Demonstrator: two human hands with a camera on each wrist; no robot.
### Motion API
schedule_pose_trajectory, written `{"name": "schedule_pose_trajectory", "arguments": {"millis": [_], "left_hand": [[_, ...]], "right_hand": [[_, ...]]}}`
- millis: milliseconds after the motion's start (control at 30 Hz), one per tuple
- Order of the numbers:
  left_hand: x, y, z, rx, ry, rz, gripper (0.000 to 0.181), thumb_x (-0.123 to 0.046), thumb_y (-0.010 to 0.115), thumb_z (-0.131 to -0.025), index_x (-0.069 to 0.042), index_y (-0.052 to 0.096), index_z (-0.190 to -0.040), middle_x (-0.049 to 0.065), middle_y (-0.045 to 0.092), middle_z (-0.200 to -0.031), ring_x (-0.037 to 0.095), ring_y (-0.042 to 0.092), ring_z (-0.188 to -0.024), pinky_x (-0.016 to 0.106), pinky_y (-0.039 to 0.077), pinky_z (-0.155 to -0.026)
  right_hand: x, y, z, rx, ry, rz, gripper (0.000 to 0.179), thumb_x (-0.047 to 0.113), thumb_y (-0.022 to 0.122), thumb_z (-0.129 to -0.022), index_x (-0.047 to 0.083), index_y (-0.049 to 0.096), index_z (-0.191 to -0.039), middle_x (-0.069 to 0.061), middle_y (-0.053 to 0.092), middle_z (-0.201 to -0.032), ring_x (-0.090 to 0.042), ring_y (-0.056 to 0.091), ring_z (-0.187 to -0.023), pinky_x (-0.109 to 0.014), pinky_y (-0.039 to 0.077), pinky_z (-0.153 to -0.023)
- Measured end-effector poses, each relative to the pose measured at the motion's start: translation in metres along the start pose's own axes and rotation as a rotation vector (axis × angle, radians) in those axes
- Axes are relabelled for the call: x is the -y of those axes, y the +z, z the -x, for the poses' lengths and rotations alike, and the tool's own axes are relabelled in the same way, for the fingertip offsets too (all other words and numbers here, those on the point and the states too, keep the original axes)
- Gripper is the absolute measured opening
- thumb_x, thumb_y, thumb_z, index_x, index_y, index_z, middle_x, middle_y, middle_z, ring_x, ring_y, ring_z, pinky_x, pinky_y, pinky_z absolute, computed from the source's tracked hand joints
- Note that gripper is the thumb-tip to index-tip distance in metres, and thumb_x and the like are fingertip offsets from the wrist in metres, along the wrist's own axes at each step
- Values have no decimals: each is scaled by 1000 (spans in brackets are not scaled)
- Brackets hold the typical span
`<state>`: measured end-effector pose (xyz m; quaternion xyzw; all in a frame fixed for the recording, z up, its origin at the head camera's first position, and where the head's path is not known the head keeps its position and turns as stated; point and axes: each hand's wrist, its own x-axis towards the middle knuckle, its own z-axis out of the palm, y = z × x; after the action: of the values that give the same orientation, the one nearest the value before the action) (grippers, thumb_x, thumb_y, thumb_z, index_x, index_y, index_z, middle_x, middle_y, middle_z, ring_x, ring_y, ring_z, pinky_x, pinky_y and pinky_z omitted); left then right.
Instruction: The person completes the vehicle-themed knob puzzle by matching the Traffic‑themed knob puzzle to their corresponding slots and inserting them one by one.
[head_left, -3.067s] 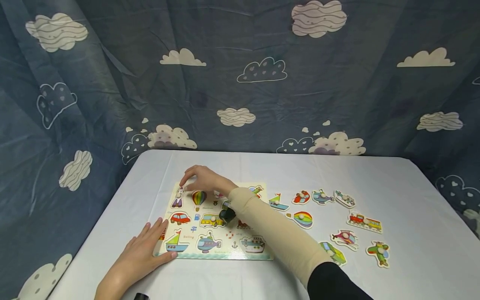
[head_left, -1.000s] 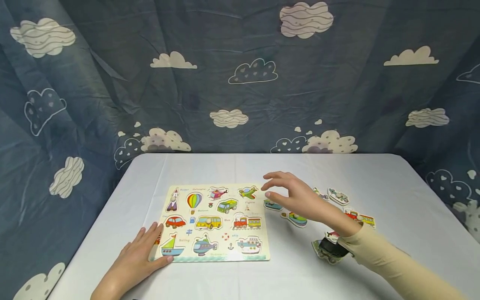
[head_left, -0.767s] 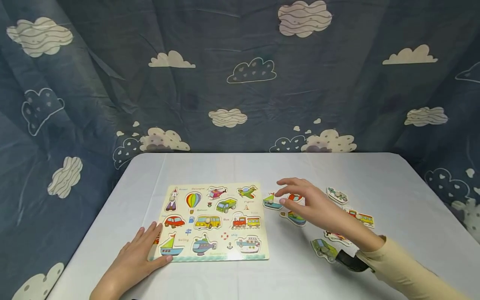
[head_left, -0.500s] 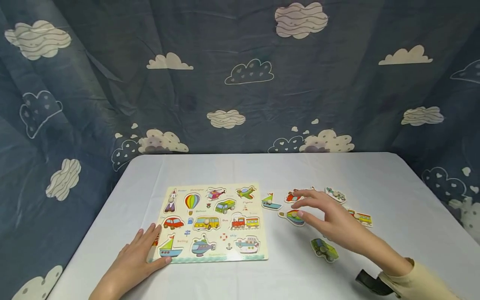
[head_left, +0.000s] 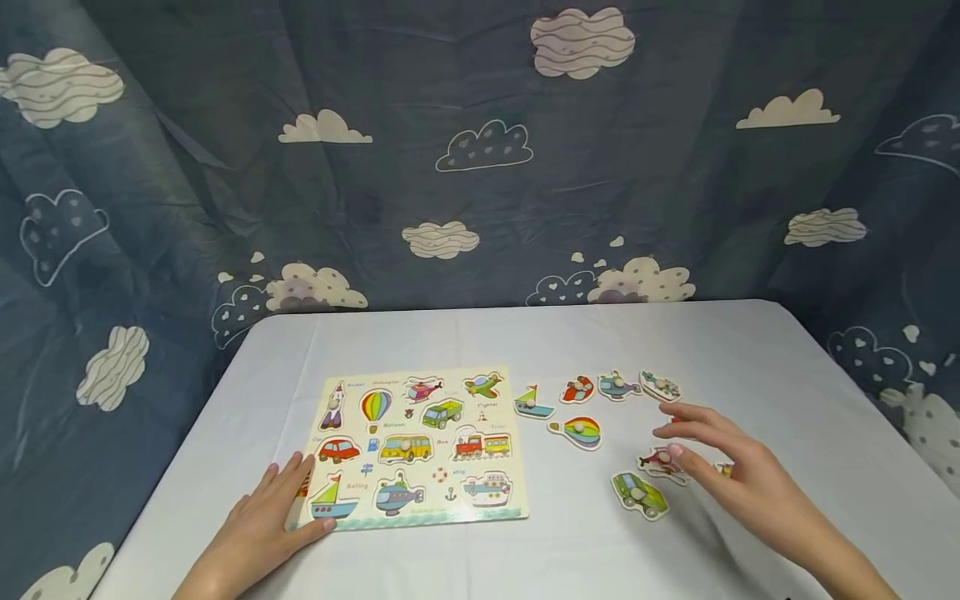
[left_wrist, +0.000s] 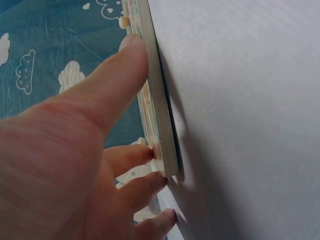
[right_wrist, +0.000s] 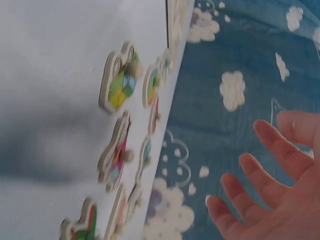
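My left hand (head_left: 258, 525) rests on the front left corner of a wooden vehicle puzzle board (head_left: 519, 504). Its thumb lies on the front edge and its fingers spread along the left side. Over the loose pieces at the right hovers my right hand (head_left: 750, 479), fingers loosely bent and holding nothing. Nearest to it are a helicopter piece (head_left: 660, 463), a green truck piece (head_left: 640, 496) and a train piece (head_left: 723, 469), mostly hidden by the hand. In the right wrist view, a green and red plane piece (right_wrist: 85, 225) shows at the lower edge.
Farther back lie a sailboat piece (head_left: 533, 407), a red car piece (head_left: 577, 389), a submarine piece (head_left: 619, 386), a ship piece (head_left: 661, 386) and a balloon piece (head_left: 579, 432). On the board sit a rocket piece (head_left: 332, 407) and a knobbed bus piece (head_left: 406, 447). A cloud-patterned curtain (head_left: 480, 200) hangs behind the table.
My right hand has left the rocket at the board's far left corner and moved right, over the loose pieces. The left hand stays at the board's corner. The head view has shifted slightly.
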<state>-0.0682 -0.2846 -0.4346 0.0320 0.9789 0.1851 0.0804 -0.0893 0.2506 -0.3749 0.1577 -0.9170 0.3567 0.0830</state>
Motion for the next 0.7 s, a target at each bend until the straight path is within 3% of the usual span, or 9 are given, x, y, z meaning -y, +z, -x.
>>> {"name": "schedule_pose_trajectory", "arguments": {"millis": [100, 200, 367, 400, 700], "left_hand": [[1, 0, 1, 7, -8, -1, 104, -73, 64, -78, -7, 34, -152, 25, 28, -156, 56, 21, -138, 79, 23, -96], [2, 0, 0, 10, -13, 0, 105, -73, 64, -77, -7, 34, -152, 25, 28, -156, 56, 20, -139, 79, 22, -96], [0, 2, -1, 16, -10, 12, 105, -73, 64, -77, -6, 34, -153, 25, 27, -156, 55, 20, -139, 79, 22, -96], [0, 2, -1, 17, -11, 13, 105, -73, 64, -77, -6, 34, -153, 25, 27, -156, 55, 19, -139, 79, 21, -96], [1, 2, 0, 2, 6, 3, 102, -71, 64, -79, -6, 35, -152, 26, 28, -155, 56, 21, -138, 79, 23, -95]], "right_hand": [[-9, -5, 5, -29, 44, -3, 21, 24, 65, -97, 31, 69, -116, 8, 50, -139, 9, 34, -127, -3, 30, -86], [-19, -9, 8, -73, 82, -9, 23, 24, 62, -99, 25, 68, -121, 4, 49, -141, 10, 34, -126, -9, 32, -94], [-35, -16, 10, -172, 54, -37, 23, 15, 61, -100, 17, 67, -121, -1, 51, -139, 7, 37, -126, -8, 33, -97], [-37, -17, 10, -185, 52, -37, 22, 14, 60, -100, 17, 67, -121, 0, 51, -138, 8, 38, -126, -2, 31, -89], [-52, -19, 10, -240, 90, -44, 24, 16, 60, -100, 11, 67, -123, 0, 52, -138, 10, 38, -123, -2, 33, -87]]}}
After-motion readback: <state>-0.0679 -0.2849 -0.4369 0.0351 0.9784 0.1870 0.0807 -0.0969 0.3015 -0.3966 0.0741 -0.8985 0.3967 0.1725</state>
